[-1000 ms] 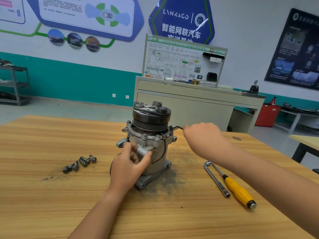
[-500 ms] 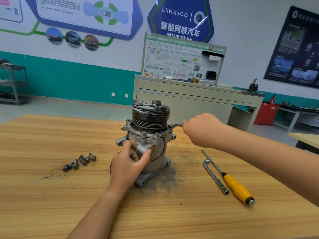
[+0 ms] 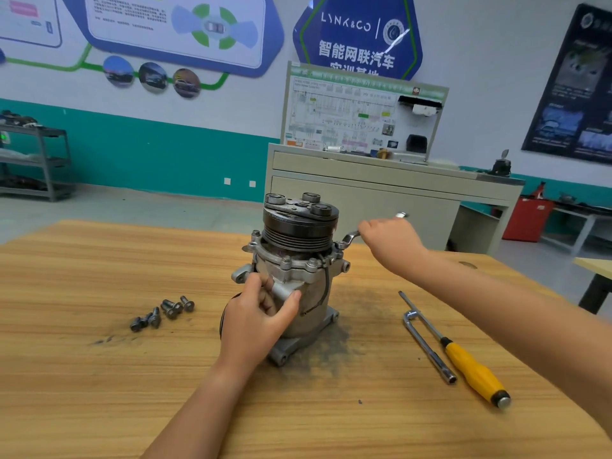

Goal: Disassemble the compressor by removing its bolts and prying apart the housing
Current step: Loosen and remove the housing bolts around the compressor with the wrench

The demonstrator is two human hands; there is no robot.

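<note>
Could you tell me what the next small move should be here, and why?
Probably swing the wrench with the right hand, loosening at the flange's right edge where it is seated; the left hand braces the compressor, and bolts remain in the flange.

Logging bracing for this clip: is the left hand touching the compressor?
Touching. In the head view the left hand grips the compressor, with thumb and fingers curled against its housing.
</note>
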